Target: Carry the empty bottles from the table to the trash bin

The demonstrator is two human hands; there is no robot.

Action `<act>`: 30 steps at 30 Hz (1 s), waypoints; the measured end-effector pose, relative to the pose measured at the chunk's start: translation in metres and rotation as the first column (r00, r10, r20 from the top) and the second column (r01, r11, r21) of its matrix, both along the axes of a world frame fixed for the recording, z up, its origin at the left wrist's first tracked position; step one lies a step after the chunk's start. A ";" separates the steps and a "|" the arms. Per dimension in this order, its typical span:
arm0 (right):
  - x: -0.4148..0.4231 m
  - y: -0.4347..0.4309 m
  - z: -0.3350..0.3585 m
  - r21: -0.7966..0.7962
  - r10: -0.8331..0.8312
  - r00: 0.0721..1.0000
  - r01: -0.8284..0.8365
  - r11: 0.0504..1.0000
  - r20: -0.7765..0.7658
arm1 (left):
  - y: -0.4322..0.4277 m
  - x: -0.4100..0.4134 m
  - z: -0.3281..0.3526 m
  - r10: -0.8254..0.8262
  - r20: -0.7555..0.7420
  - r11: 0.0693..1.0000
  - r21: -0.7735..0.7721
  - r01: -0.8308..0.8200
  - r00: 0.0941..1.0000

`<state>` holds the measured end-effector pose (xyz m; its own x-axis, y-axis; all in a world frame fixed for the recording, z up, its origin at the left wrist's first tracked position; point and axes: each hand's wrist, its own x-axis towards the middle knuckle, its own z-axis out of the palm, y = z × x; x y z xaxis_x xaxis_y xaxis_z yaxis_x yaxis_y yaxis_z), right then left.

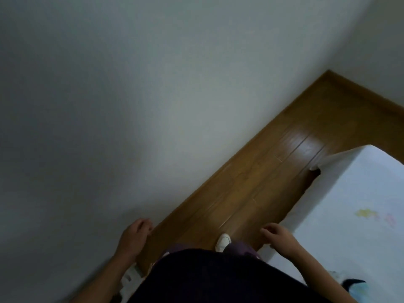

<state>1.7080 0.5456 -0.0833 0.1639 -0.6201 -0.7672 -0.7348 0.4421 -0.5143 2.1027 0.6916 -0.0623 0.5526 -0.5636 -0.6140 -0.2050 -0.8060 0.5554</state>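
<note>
No bottle, table or trash bin shows in the head view. My left hand [135, 234] hangs at the lower left beside the wall, fingers loosely curled, with nothing in it. My right hand [278, 236] is at the lower right over the edge of the bed, fingers loosely bent, also holding nothing. My dark clothing fills the bottom middle, and one white shoe [223, 241] stands on the floor between the hands.
A plain grey-white wall [131, 106] fills the left and top. A narrow strip of brown wooden floor [273, 167] runs between the wall and a bed with a pale printed sheet [349, 204] at the right.
</note>
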 end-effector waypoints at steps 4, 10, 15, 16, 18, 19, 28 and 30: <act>-0.017 -0.037 0.005 -0.056 -0.114 0.993 0.115 0.992 0.017 | -0.075 -0.008 -0.006 -0.103 -0.014 0.995 0.009 0.103 0.995; -0.050 -0.081 0.003 -0.047 -0.369 0.929 0.369 0.928 0.007 | -0.214 -0.024 -0.036 -0.303 -0.058 0.952 0.027 0.305 0.951; -0.076 -0.103 0.000 -0.048 -0.611 0.790 0.609 0.792 -0.059 | -0.339 -0.060 -0.054 -0.502 -0.098 0.860 0.045 0.508 0.859; -0.081 -0.107 0.001 -0.043 -0.653 0.755 0.651 0.758 -0.062 | -0.362 -0.071 -0.053 -0.552 -0.102 0.828 0.049 0.558 0.828; -0.090 -0.114 0.002 -0.043 -0.721 0.691 0.720 0.693 -0.058 | -0.404 -0.098 -0.047 -0.647 -0.102 0.756 0.041 0.653 0.755; -0.095 -0.116 0.001 -0.042 -0.755 0.654 0.753 0.656 -0.052 | -0.424 -0.112 -0.042 -0.686 -0.099 0.722 0.031 0.691 0.721; -0.164 -0.186 -0.014 0.096 -0.905 0.421 0.905 0.414 -0.064 | -0.581 -0.230 -0.020 -0.879 -0.054 0.474 0.000 0.880 0.473; -0.186 -0.219 -0.019 0.116 -0.904 0.424 0.902 0.416 -0.055 | -0.609 -0.248 -0.023 -0.884 -0.041 0.463 0.066 0.884 0.466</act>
<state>1.5215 0.3263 -0.1026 -0.4272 -0.3303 -0.8417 0.1289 0.8991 -0.4183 1.8552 0.0828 -0.0853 -0.2163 -0.7083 -0.6719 -0.8298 -0.2293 0.5088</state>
